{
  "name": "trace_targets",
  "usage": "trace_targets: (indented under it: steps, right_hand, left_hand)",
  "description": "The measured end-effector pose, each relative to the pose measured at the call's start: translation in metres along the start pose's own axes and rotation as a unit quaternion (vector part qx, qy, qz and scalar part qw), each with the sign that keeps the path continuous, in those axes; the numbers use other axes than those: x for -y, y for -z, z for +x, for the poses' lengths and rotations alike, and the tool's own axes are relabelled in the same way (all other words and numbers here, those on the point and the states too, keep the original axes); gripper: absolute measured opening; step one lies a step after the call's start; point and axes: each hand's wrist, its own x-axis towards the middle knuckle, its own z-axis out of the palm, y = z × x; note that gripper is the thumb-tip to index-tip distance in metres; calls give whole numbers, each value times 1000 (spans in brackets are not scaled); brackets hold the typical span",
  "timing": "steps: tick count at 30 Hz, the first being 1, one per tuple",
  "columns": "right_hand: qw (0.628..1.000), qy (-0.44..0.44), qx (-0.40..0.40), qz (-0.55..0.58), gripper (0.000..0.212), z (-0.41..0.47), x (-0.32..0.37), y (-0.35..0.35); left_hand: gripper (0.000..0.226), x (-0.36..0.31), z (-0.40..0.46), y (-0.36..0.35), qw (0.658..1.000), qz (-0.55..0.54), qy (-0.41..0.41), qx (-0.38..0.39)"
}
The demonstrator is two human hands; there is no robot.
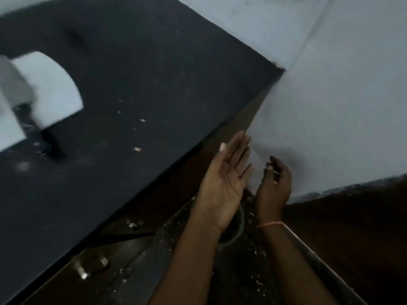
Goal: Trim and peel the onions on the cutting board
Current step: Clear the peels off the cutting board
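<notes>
Neither the onions nor the cutting board are in view. Both hands hang below the edge of a dark countertop (pixel 132 102), above a round container with a greenish rim (pixel 241 219) on the floor. My left hand (pixel 222 183) is held flat with straight fingers, palm turned toward the right hand. My right hand (pixel 273 186) is a short gap to its right, fingers loosely curled, with small pale flecks of peel stuck to the fingertips. It wears a thin band at the wrist. Neither hand holds anything.
A few pale peel scraps (pixel 137 149) lie on the countertop. A blurred tap (pixel 33 128) and a white basin opening (pixel 52 84) are at the far left. A pale wall (pixel 330 84) stands to the right. Cabinet fittings (pixel 88 269) and scattered scraps are below the counter.
</notes>
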Motion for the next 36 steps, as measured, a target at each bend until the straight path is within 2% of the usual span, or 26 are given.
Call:
trace_targets:
  steps: [3,6,9,10,13,17,19,21,24,25,26,29,32,34,36]
  right_hand:
    - [979,198,49,7,20,-15,78,-15]
    - [919,355,164,-50,19,-35,115,-50]
    - [859,373,319,-146,36,-62,123,-90]
    - [840,370,342,-202,45,-69,120,-99]
    - [774,430,327,-330,64,-81,119,-114]
    - [731,453,428,-277,61,-79,129,-111]
    - [732,439,472,-221,54,-76,133,-101]
    - [757,373,511,-166,50,-70,137,-91]
    - [831,144,535,-44,47,-65,151,-82]
    - [847,98,522,-19,45,-64,153,-82]
    - [853,87,514,-23,45,-63,155,-82]
    - [828,138,538,-82,51,-67,155,-81]
    - [798,196,560,-109,56,-64,154,-82]
    - [768,237,580,-133,59,-63,155,-82]
    - [741,279,589,-161,61,-65,154,-81]
  left_hand:
    - [48,-59,-27,-7,992,-19,-124,-27]
    - [44,-109,-46,19,965,-51,-234,-104]
    - [43,-137,-58,52,935,-75,-302,-171]
    - [43,-139,-59,59,928,-92,-311,-183]
    - [41,-138,-63,67,917,-134,-327,-186]
    - [37,-129,-66,63,906,-149,-338,-206]
    - [36,-130,-68,62,908,-151,-326,-215]
    - [36,-132,-68,60,911,-143,-315,-222]
    - [36,-135,-69,55,921,-123,-299,-216]
    - [35,-136,-71,54,925,-117,-288,-217]
    - [34,-138,-75,53,931,-118,-271,-213]
    - [35,-127,-94,54,965,-107,-160,-179]
    - [43,-94,-118,61,990,-16,9,-137]
    - [40,-73,-119,71,985,-3,121,-122]
    - [39,-68,-109,80,982,-23,147,-118]
